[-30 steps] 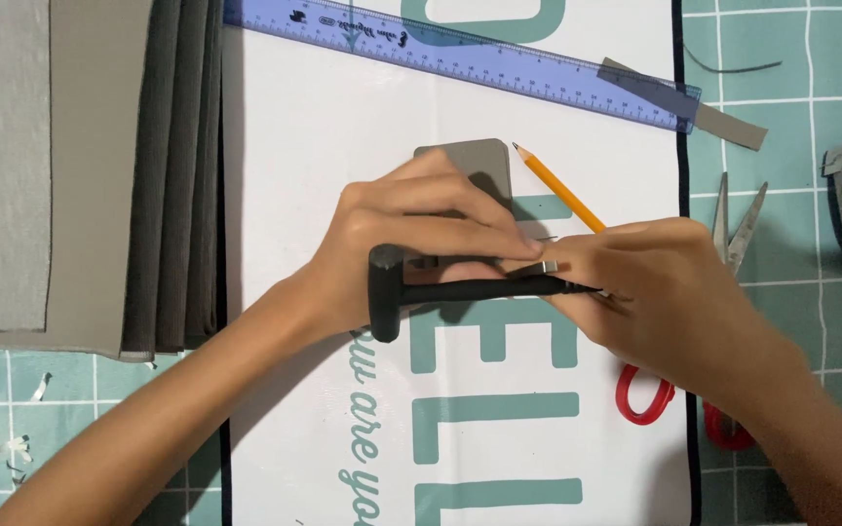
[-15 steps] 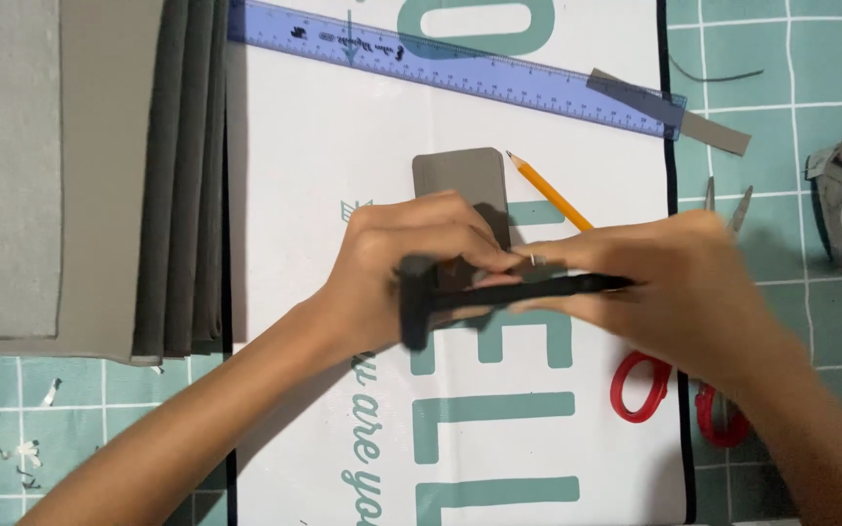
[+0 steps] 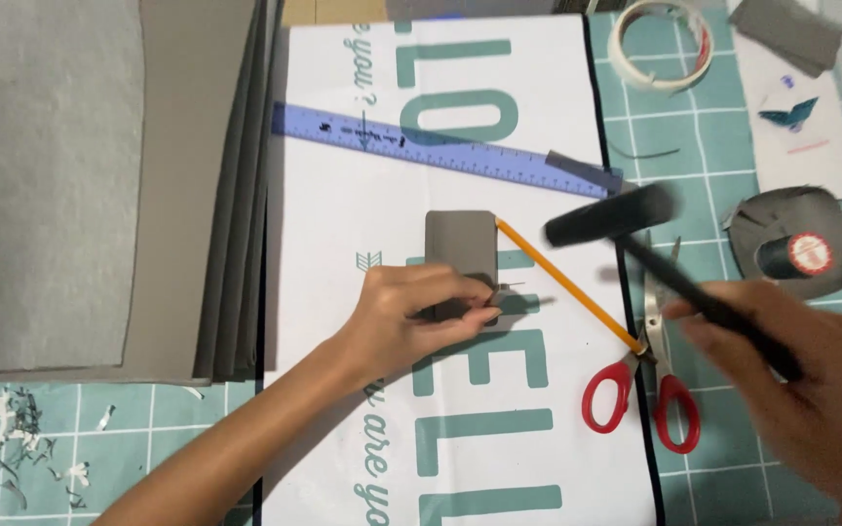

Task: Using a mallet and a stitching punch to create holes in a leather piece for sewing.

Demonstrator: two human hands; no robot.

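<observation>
Two hands work over a white printed sheet (image 3: 343, 321) that lies on a teal gridded cutting mat (image 3: 733, 146) on the bench. Left hand (image 3: 411, 317): fingers curled and pinched shut on a small pin-like piece at the lower right corner of a grey card rectangle (image 3: 460, 244), which lies flat near the sheet's middle. Right hand (image 3: 811, 390): fingers wrapped closed around the dark handle of a black mallet (image 3: 616, 216), blurred, its head raised above the sheet to the right of the card and well apart from it. Red-handled scissors (image 3: 640, 399) lie just left of the right hand, straddling the sheet's black right edge. An orange pencil (image 3: 567, 284) runs diagonally from the card's upper right corner to the scissors. Paper scraps (image 3: 12, 438) litter the mat at the near left. Open sheet remains around the card on its upper and left sides. Farther off, a blue ruler (image 3: 440, 146) crosses the sheet at a slant. Stacked grey boards (image 3: 99, 185) overlap the sheet's left edge. At the right, a dark spool with a red label (image 3: 796, 253) sits on a grey scrap; beyond it lie a tape roll (image 3: 662, 44) and grey offcuts (image 3: 786, 29).
</observation>
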